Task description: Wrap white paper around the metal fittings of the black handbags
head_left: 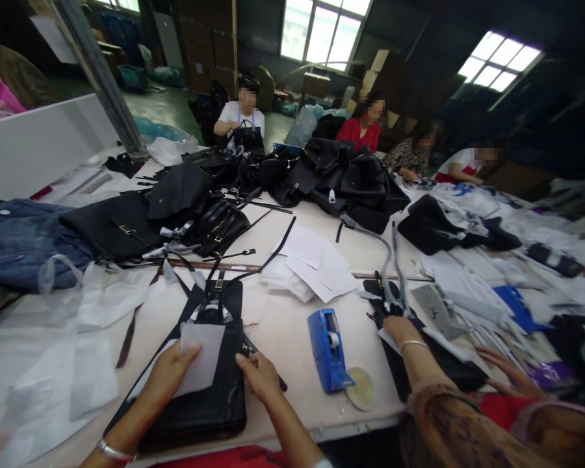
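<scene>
A black bag (195,406) with straps and gold-coloured hardware lies on the table in front of me. My left hand (168,370) is closed on a white sheet of paper (203,357), thumb on top, and holds it over the bag's front. At the bag's right side, my right hand (260,376) pinches the edge beside a dark side strap. Whether the strap itself is between those fingers is hidden. Greyish wrapping shows around the handles (214,309) at the bag's top.
A blue tape dispenser (327,354) and a tape roll (359,389) lie to the right. White sheets (314,260) are piled beyond. A co-worker's hand (402,331) rests on another black bag. Black bags (322,175) are heaped farther back; clear plastic (53,364) lies left. Several people sit around.
</scene>
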A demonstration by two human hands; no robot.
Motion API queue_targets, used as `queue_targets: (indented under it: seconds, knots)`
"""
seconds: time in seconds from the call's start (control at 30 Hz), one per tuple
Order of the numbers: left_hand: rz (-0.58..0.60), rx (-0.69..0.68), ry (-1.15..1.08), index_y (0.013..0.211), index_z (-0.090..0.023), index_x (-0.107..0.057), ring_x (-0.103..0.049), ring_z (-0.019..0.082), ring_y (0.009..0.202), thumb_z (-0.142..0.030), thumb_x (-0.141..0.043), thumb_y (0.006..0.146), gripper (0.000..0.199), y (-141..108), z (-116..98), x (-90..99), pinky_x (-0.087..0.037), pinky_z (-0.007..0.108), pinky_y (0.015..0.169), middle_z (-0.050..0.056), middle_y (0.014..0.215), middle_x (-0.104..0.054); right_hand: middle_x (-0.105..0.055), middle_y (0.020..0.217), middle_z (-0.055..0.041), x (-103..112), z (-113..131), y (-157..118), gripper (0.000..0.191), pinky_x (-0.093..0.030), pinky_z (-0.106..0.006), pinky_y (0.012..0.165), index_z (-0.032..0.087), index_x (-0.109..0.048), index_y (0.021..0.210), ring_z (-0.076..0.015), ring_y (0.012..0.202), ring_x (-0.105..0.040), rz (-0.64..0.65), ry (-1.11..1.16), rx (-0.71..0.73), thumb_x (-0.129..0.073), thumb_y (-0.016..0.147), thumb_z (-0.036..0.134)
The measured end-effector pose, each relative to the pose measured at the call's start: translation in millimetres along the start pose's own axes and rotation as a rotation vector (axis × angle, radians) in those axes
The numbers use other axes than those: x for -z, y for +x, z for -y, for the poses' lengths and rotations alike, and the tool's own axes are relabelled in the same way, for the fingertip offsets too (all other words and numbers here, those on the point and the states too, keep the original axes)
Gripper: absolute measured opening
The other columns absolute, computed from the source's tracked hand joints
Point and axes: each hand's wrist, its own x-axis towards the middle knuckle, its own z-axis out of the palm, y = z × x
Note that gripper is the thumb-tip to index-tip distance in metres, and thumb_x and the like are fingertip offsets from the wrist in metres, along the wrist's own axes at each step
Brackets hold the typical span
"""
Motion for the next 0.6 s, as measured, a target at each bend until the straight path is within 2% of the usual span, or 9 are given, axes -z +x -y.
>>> queue_targets:
  seconds: [0.1,0.2,0.37,0.47,0.6]
  knots:
    - [0.073,0.017,-0.012,0.098,-0.012,-0.067,-0.069,0.033,0.088,-0.054,-0.060,0.073,0.049,13,10,-4.0,-0.055,0.040,0.075,0.010,0.088,-0.075,-0.059,0.061,0.0033,-14,11,6,0.019,-0.036,-0.024,0.057,0.020,-0.059,0.065,-0.0150,0.059,-0.053,-0.051,0.016,-0.062,-0.070,0.064,0.034]
    - [0.120,0.021,-0.038,0.099,-0.013,-0.067,-0.069,0.033,0.086,-0.052,-0.059,0.074,0.047,24,17,-6.4,-0.056,0.040,0.072,0.010,0.087,-0.075,-0.061,0.068,0.0027,-20,22,2,0.013,-0.040,-0.025,0.063,0.020,-0.059,0.072,-0.0158,0.066,-0.055,-0.086,0.144,0.026,-0.067,0.064,0.026]
    - [0.166,-0.058,-0.055,0.100,-0.015,-0.068,-0.068,0.032,0.093,-0.052,-0.058,0.076,0.044,31,13,-19.9,-0.055,0.038,0.078,0.009,0.096,-0.074,-0.059,0.069,0.0031,-19,50,-16,0.018,-0.040,-0.025,0.062,0.021,-0.058,0.082,-0.0145,0.065,-0.053,-0.026,0.383,0.106,-0.066,0.068,0.028]
    - [0.246,-0.122,-0.088,0.101,-0.014,-0.068,-0.067,0.032,0.093,-0.051,-0.058,0.077,0.045,30,5,-35.8,-0.053,0.040,0.084,0.010,0.096,-0.074,-0.054,0.064,0.0045,-15,69,-24,0.019,-0.037,-0.023,0.056,0.021,-0.060,0.084,-0.0125,0.059,-0.047,-0.028,0.337,0.122,-0.068,0.069,0.029]
    - [0.385,-0.215,-0.159,0.100,-0.015,-0.070,-0.065,0.032,0.099,-0.048,-0.060,0.078,0.041,29,-1,-55.2,-0.049,0.041,0.093,0.008,0.100,-0.074,-0.056,0.067,0.0034,-12,81,-33,0.019,-0.039,-0.023,0.058,0.020,-0.063,0.089,-0.0121,0.062,-0.048,-0.071,0.247,0.165,-0.068,0.073,0.031]
